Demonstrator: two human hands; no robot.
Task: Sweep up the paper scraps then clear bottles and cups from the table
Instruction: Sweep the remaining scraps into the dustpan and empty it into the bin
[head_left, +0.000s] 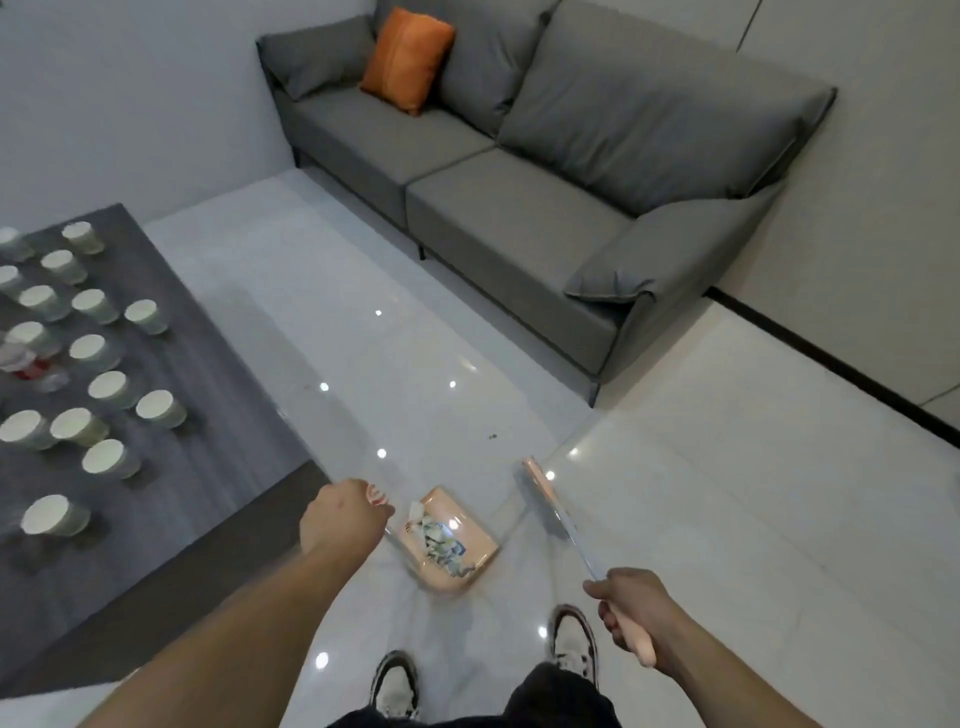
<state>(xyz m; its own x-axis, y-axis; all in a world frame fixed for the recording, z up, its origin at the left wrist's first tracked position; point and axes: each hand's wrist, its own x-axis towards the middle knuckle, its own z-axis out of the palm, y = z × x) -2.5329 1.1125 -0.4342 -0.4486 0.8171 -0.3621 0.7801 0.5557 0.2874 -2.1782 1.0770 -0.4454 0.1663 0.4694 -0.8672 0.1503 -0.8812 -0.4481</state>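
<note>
Paper scraps (441, 540) lie heaped in the pink dustpan (457, 545), low over the floor (415, 338) at six o'clock, just ahead of the shoes (395, 686). At its nine o'clock side the left hand (343, 519), the nearer one, is curled round the dustpan's handle. At four o'clock the right hand (628, 608) grips the broom (561, 519), whose long axis runs toward eleven o'clock. Paper cups (109, 457) stand on the worktop (218, 374) at nine o'clock, uncleared.
</note>
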